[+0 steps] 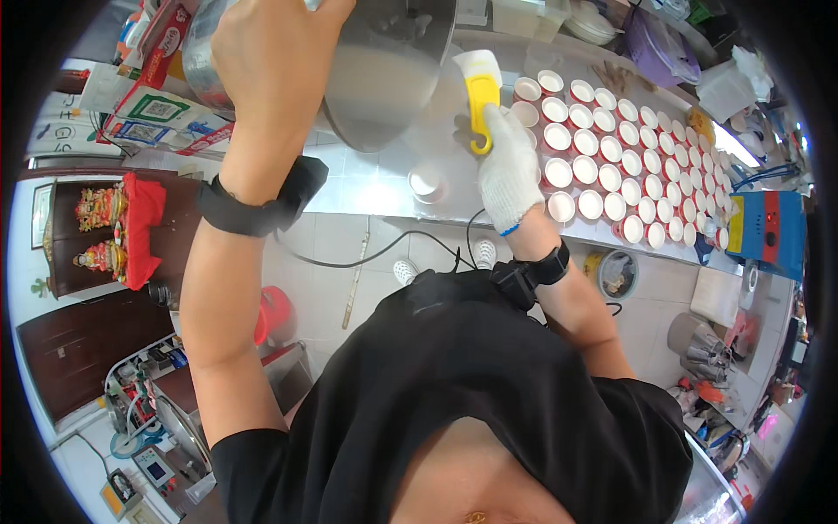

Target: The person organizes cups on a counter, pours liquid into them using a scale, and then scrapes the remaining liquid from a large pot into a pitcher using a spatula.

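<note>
A large metal pot (384,92) stands tilted at the upper left, with some cloudy whitish stuff inside it. My bare left hand (275,52) is closed at its rim, the fingertips partly cut off by the top edge of the picture. In a white knitted glove, my right hand (508,166) grips the yellow handle of a spatula (482,96), whose white blade points away from me. One white-topped cup (427,182) stands alone near the table's front edge. To the right of the glove are many red-sided cups (607,148) with white tops, set in close rows.
The metal table (384,196) carries the cups. A blue machine (768,234) stands at its right end. Tubs and a purple basket (659,52) line the back. On the floor are a bucket (615,272), a pink bucket (275,314) and a black cable (375,255).
</note>
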`<state>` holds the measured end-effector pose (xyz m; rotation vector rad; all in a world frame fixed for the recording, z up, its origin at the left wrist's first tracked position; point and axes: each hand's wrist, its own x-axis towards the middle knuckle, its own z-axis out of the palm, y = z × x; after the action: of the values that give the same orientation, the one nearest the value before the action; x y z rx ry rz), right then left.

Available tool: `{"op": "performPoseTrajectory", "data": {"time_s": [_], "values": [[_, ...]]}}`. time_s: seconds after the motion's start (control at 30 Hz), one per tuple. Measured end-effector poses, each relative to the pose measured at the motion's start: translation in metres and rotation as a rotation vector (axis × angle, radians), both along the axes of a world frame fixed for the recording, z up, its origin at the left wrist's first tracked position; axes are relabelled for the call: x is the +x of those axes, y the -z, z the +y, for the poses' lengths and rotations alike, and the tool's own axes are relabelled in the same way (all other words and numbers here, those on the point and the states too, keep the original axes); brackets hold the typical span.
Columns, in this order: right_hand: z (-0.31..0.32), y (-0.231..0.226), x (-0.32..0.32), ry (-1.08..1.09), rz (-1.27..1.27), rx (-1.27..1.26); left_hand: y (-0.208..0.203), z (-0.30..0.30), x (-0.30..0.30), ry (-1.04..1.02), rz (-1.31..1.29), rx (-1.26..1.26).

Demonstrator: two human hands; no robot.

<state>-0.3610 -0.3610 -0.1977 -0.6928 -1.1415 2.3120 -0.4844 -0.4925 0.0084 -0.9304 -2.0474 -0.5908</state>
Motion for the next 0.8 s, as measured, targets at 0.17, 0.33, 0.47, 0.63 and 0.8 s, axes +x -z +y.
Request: {"op": "performPoseTrajectory", "data": {"time_s": [0.17,0.33,0.47,0.63,0.8], "values": [[-0.002,0.006,-0.013,-0.050,-0.228,0.287,0.009,-0.003,-0.005,0.056,0.026,0.045],[0.018,0.047,-0.045,0.104,-0.242,0.645,0.009,0.000,0.007,-0.057,0.049,-0.074],[0.014,0.046,-0.055,-0.042,-0.181,0.051,0.009,0.003,0.009,-0.074,-0.075,-0.029],[0.007,0.054,-0.051,-0.075,-0.101,-0.092,0.016,-0.009,-0.007,-0.114,-0.068,-0.092],[-0.007,0.060,-0.046,-0.051,-0.100,-0.027,0.015,-0.009,-0.005,-0.139,-0.085,-0.115]]}}
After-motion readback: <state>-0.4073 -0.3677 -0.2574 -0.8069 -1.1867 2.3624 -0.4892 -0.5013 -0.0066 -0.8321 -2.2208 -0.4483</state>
